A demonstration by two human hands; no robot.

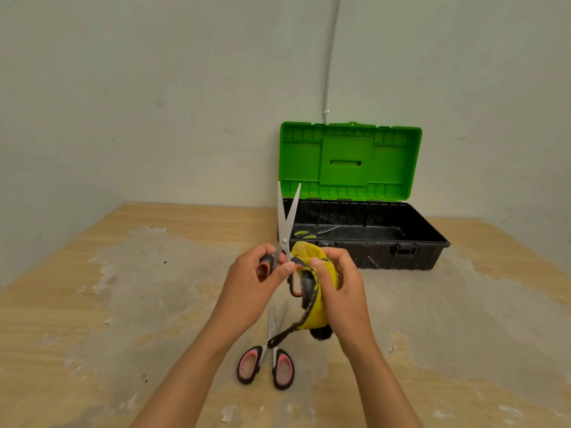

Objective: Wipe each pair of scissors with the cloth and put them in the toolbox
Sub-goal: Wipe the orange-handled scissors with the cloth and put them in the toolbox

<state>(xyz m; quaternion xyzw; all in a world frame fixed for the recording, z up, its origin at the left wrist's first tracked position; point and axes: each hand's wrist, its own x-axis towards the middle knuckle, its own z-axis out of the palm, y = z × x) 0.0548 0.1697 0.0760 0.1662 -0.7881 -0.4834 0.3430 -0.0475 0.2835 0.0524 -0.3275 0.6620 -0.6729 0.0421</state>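
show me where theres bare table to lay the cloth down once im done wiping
Free: the wide stretch of table left of the left hand, and the patch right of the right hand, in front of the toolbox. Crowded: directly below the hands, where the pink-handled scissors lie under the dangling cloth.

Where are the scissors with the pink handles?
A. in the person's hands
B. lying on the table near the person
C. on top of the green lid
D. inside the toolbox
B: the pink-handled scissors lie flat on the table, below the hands, while the left hand holds a different, orange-handled pair.
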